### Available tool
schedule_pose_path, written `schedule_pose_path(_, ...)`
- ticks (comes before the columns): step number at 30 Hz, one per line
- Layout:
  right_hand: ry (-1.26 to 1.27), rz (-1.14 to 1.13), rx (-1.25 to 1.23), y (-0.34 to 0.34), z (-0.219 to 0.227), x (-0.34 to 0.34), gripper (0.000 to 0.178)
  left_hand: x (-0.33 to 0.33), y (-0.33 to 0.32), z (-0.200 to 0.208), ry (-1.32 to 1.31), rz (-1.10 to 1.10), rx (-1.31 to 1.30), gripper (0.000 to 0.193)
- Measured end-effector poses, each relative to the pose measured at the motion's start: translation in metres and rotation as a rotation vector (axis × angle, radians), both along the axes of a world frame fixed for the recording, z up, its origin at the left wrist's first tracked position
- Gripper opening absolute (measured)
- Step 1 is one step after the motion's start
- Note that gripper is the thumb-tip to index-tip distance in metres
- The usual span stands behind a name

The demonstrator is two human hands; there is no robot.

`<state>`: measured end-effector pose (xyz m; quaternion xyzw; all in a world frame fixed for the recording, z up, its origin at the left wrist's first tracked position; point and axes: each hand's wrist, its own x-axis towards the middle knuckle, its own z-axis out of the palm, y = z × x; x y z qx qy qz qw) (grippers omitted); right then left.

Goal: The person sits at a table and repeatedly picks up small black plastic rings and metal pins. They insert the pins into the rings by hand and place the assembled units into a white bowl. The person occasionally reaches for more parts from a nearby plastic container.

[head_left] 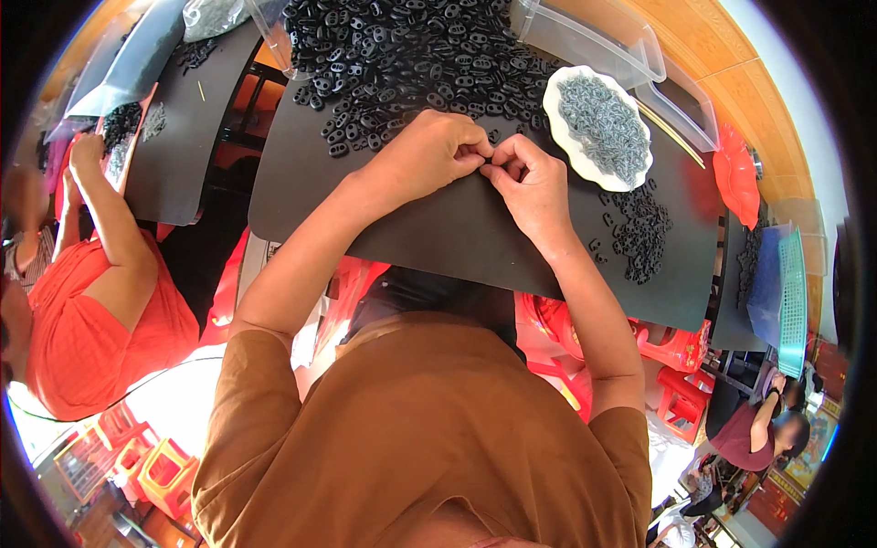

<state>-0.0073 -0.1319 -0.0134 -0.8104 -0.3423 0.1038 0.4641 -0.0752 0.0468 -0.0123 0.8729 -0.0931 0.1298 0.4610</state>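
My left hand (429, 157) and my right hand (534, 187) meet over the dark table (438, 226). Both are pinched, thumb against fingers, with the fingertips almost touching. Whatever lies between them is too small and covered to make out. Just beyond my hands spreads a large heap of black oval pieces with two holes (411, 64). Beside my right hand stands a white scalloped dish (554, 108) full of small greyish, shiny bits (603, 123). Closer to me on the right lies a pile of smaller black pieces (642, 236), a few of them scattered at its edge.
Clear plastic bins (607, 41) stand at the far right behind the dish, near thin sticks (671, 132). A red dish (734, 173) and a green basket (791, 301) are further right. At left, a person in red (110, 320) works at another table (178, 137). Red stools (164, 475) stand behind.
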Motion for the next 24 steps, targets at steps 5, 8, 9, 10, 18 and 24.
schedule_pose_path(5,-0.106,0.009,0.013,-0.005,-0.002,0.002,0.015,0.002,-0.005,-0.004,-0.055,-0.007,0.032,0.01)
schedule_pose_path(8,-0.039,0.009,0.021,-0.01,-0.002,0.003,0.015,0.002,-0.008,-0.007,-0.068,-0.015,0.015,0.01)
schedule_pose_path(9,-0.013,0.003,0.023,-0.011,-0.002,0.003,0.015,0.002,-0.009,-0.007,-0.064,-0.015,0.014,0.01)
schedule_pose_path(10,-0.02,0.0,0.04,-0.011,-0.002,0.003,0.015,0.002,-0.01,-0.007,-0.06,-0.015,0.012,0.01)
schedule_pose_path(18,-0.08,-0.005,0.126,-0.012,-0.006,0.0,0.014,0.0,-0.015,-0.001,-0.042,-0.005,-0.001,0.012)
schedule_pose_path(24,-0.018,-0.015,0.128,-0.016,-0.01,0.002,0.015,-0.003,-0.012,-0.001,0.08,-0.007,-0.146,0.012)
